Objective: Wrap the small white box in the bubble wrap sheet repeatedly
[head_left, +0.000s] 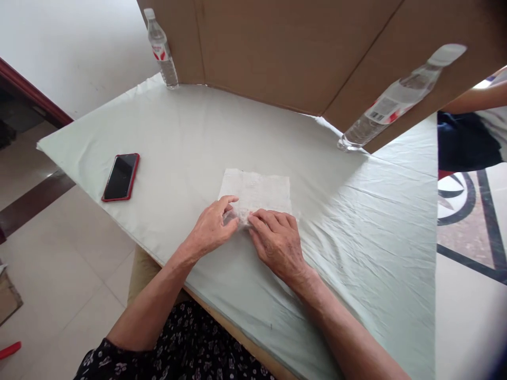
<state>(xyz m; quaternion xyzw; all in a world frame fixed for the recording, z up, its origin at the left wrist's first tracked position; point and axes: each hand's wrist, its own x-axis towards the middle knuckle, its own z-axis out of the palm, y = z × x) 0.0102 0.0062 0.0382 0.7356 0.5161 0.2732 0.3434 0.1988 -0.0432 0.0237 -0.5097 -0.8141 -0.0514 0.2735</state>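
Note:
A thin white sheet point(259, 189), like gauze or tissue, lies flat on the pale green tablecloth in front of me. Its near edge looks crumpled or rolled. My right hand point(279, 240) has its fingers bent together on that near edge, gripping it, with the fingertips close to the middle. At the sheet's near left corner is my left hand point(214, 224), its thumb and index finger apart. A bit of the thin, see-through material shows between them. Whether other left fingers touch the sheet is hidden.
A phone in a red case point(121, 177) lies at the table's left edge. Two water bottles, one at the back left point(161, 50) and one at the right point(400, 100), stand against a brown cardboard panel point(269, 47). Another person's arm point(475, 99) shows beyond the panel.

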